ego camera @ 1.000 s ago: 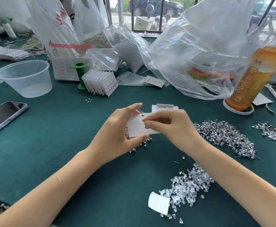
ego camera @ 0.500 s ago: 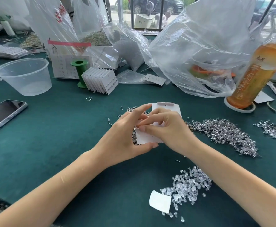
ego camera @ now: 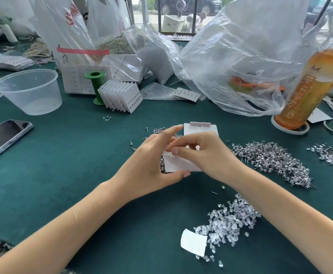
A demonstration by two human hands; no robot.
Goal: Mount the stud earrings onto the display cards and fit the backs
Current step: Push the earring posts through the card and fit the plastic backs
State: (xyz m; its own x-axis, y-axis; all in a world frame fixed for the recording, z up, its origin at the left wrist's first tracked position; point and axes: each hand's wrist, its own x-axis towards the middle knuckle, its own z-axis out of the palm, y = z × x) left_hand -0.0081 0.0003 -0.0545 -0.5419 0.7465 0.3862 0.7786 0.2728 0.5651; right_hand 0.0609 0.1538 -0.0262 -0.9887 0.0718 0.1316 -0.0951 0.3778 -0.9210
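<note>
Holding small white paper display card (ego camera: 183,165) steady: left hand (ego camera: 151,165) pinches near edge, right hand (ego camera: 205,153) fingertips pinched together over holes, probably poking stud in.

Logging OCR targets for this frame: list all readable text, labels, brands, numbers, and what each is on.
Nothing reads cleanly enough to quote.
Tea bottle: vertical characters on the orange label, too blurred to read.
White plastic bag: red print, warped by folds, unreadable.
Display card held by the left hand and right hand: blank, no print.
Phone: dark screen, no text.
</note>
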